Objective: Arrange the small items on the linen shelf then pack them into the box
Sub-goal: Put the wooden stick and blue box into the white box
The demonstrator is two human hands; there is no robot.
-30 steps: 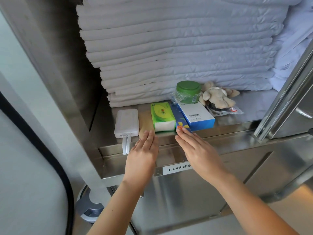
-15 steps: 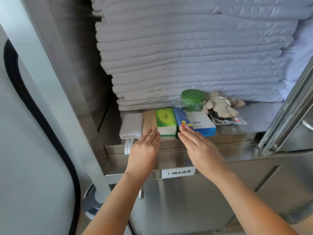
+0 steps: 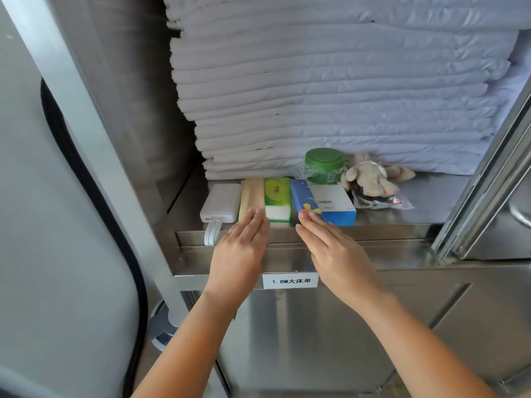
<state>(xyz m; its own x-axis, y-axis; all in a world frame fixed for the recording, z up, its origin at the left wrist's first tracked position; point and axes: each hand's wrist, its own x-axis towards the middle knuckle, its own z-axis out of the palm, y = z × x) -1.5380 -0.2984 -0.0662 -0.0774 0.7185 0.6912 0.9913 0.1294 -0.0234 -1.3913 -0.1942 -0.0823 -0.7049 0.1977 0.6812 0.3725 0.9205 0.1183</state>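
I am looking down at the steel linen shelf (image 3: 388, 228), with both hands reaching in over its front edge. My left hand (image 3: 241, 251) is flat, fingers straight and close together, and its fingertips rest on the near end of the tan pack (image 3: 252, 196). My right hand (image 3: 336, 254) is flat too, fingers straight and side by side, with the tips touching the near left corner of the blue box (image 3: 324, 205). Neither hand grips anything.

The small items sit in a row along the front edge, towards the shelf's left end. From the left comes the white power bank (image 3: 221, 202), its short cable (image 3: 212, 232) drooping over the edge. The tan pack lies just beside it, then the green tissue pack (image 3: 277, 196) pressed against the tan one. A narrow gap separates the tissue pack from the blue box.

Behind the blue box stands the green-lidded jar (image 3: 324, 165), upright in clear wrap. To its right the plush toy (image 3: 370, 179) lies slumped on a plastic packet (image 3: 385, 201).

The folded linen (image 3: 330, 96) is stacked high along the back of the shelf, right behind the items. A white label (image 3: 286, 280) sits on the rail below the front edge, between my wrists.
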